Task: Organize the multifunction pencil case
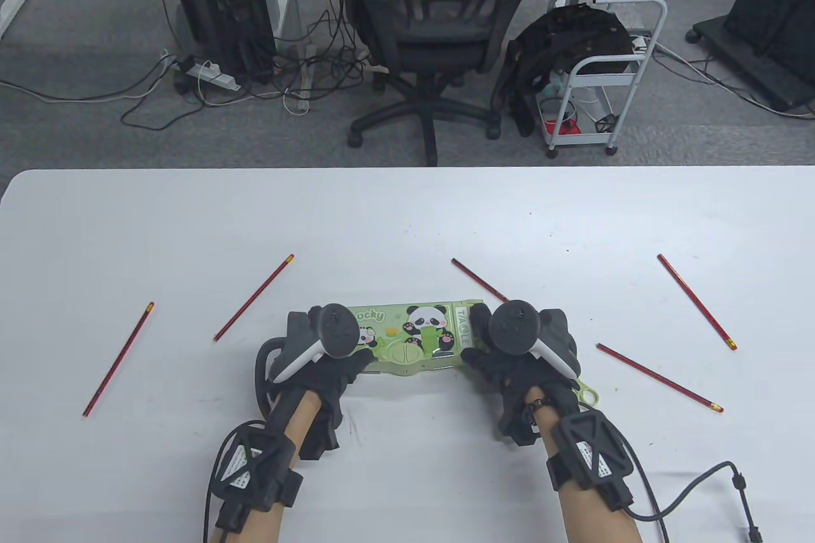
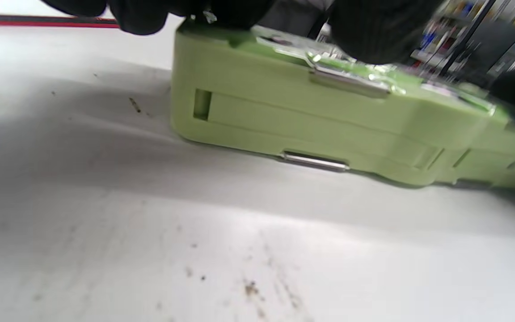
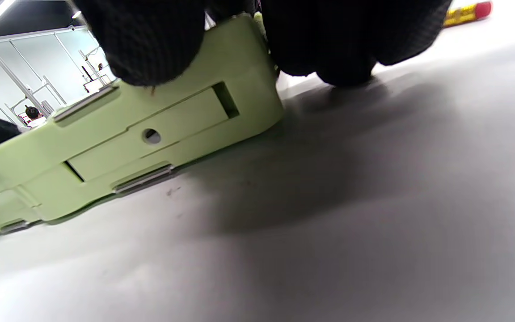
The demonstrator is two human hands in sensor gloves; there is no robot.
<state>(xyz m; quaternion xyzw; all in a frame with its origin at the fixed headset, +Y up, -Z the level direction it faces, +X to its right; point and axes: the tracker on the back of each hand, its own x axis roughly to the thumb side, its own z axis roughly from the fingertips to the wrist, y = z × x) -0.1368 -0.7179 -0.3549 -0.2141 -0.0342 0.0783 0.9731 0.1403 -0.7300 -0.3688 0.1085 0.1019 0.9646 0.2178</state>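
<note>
Both forearms, strapped with black sensor packs, come in over the near edge of the white bench [image 1: 407,218]. Just beyond them the left hand [image 1: 321,358] and the right hand [image 1: 522,361], each in a black glove, grip the two ends of the pale green plastic pencil case with panda pictures on its lid [image 1: 417,336]. The wrist views show curled fingers on its top and end walls. That case lies flat on the bench, near its front edge and about midway across, with its lid down. Five red pencils lie loose around it: two well to the left [image 1: 119,359] [image 1: 253,297], one just behind the case's right end [image 1: 479,279], and two to the right [image 1: 696,301] [image 1: 659,377].

Judging by this, the step in hand is steadying the case to open it, with no pencil yet stowed. Next, a thumb probably has to find the catch on the near side and lift the lid while the other hand keeps the base down
</note>
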